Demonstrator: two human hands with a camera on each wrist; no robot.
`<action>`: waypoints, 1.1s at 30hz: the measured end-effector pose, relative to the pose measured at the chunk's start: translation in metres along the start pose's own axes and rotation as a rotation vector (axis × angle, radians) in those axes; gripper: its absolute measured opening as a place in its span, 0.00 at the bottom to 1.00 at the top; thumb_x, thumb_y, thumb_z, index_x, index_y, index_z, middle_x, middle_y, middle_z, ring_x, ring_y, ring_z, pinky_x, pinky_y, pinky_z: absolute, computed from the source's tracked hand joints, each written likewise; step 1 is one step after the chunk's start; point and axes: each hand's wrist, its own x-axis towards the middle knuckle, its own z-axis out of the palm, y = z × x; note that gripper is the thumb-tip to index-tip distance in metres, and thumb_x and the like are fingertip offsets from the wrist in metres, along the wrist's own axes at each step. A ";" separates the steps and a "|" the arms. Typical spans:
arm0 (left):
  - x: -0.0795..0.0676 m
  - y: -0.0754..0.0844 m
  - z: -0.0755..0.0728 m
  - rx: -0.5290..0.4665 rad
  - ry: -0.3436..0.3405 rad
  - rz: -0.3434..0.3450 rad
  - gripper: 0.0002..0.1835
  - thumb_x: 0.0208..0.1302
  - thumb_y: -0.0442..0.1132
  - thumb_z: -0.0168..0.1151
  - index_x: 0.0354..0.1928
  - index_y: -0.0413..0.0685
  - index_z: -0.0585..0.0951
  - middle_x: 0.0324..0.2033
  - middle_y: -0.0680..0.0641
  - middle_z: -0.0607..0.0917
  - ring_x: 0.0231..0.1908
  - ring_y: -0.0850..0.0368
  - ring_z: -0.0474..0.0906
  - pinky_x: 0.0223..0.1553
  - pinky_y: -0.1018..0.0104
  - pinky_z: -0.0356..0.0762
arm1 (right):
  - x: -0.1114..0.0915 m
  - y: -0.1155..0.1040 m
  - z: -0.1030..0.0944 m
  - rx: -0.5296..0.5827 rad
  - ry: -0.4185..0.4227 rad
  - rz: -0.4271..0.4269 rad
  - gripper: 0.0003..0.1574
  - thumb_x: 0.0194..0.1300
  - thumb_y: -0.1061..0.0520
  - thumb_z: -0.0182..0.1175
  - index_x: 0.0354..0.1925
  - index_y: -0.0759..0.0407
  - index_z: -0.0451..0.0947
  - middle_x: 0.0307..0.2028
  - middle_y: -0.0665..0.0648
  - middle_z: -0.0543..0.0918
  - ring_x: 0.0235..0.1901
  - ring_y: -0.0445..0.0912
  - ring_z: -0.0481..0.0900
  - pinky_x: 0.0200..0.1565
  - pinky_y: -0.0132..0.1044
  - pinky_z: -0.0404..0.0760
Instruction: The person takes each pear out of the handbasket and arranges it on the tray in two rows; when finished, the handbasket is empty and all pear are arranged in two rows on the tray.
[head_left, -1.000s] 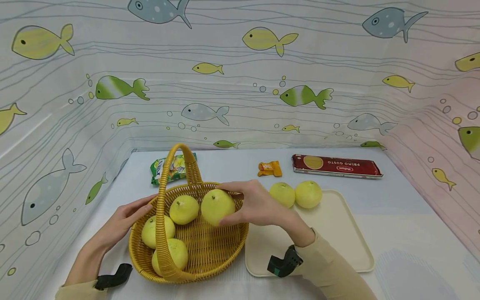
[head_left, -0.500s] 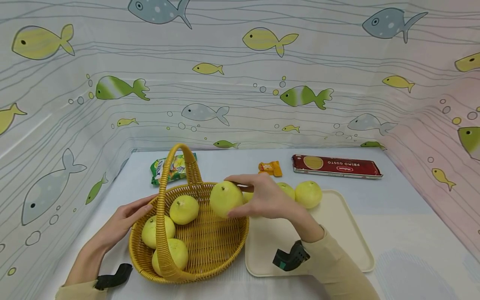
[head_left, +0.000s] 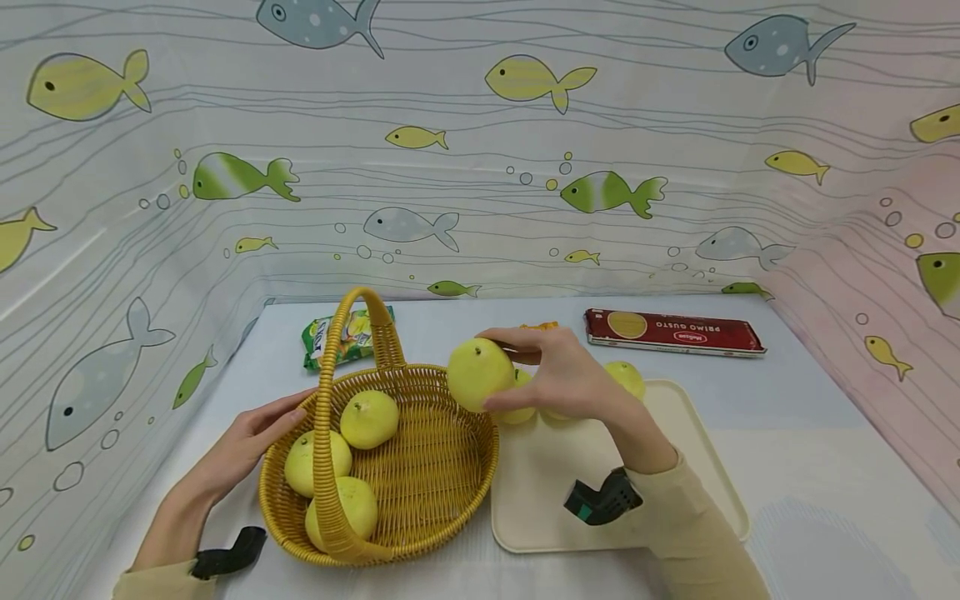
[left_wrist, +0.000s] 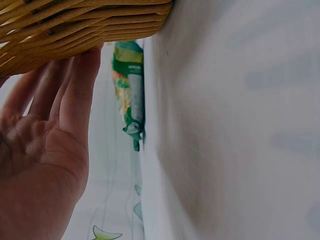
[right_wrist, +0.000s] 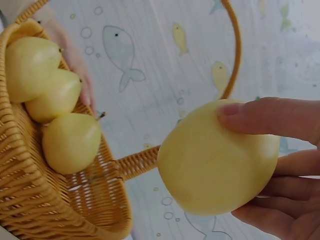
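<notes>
My right hand [head_left: 562,375] grips a yellow-green pomelo [head_left: 478,375], thumb on the near side and fingers behind. This pomelo is raised at the right rim of a wicker basket [head_left: 420,483] with a tall handle. Inside the basket, three pomelos [head_left: 369,419] lie toward the left, also seen in the right wrist view as pomelos [right_wrist: 72,144] with short stems. My left hand [head_left: 243,446] rests against the basket's left rim; the left wrist view has its straight fingers [left_wrist: 80,90] touching the wicker side. Partly hidden behind my right hand, more pomelos [head_left: 624,379] sit at the cream tray's far edge.
A cream tray [head_left: 570,508] lies right of the basket. Behind it are a long dark red packet [head_left: 675,332] and a mostly covered small orange packet [head_left: 540,326]. A green snack bag [head_left: 352,337] lies behind the basket. Fish-patterned cloth [head_left: 480,183] encloses the back and sides.
My right hand has lifted the pomelo from over the basket's interior, moving right and away toward the far right rim. My left hand and the basket have stayed in place.
</notes>
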 end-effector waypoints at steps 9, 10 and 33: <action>0.000 0.000 0.000 0.002 0.003 0.005 0.26 0.81 0.47 0.46 0.75 0.48 0.66 0.64 0.64 0.74 0.60 0.85 0.64 0.55 0.86 0.65 | -0.006 -0.001 -0.018 -0.032 0.030 0.013 0.44 0.44 0.49 0.82 0.62 0.50 0.80 0.52 0.47 0.86 0.53 0.42 0.83 0.55 0.39 0.82; 0.000 0.000 0.000 0.003 0.003 0.005 0.26 0.81 0.47 0.46 0.75 0.48 0.66 0.64 0.64 0.74 0.60 0.85 0.64 0.55 0.86 0.65 | -0.006 -0.001 -0.020 -0.034 0.034 0.011 0.44 0.44 0.49 0.82 0.62 0.50 0.80 0.51 0.47 0.86 0.53 0.42 0.84 0.55 0.40 0.82; 0.000 0.000 0.001 0.002 0.002 -0.015 0.26 0.80 0.48 0.46 0.75 0.51 0.66 0.65 0.62 0.74 0.60 0.85 0.63 0.55 0.86 0.65 | -0.020 0.004 -0.046 -0.066 0.068 0.074 0.45 0.45 0.48 0.82 0.63 0.50 0.79 0.57 0.49 0.84 0.54 0.44 0.83 0.56 0.37 0.81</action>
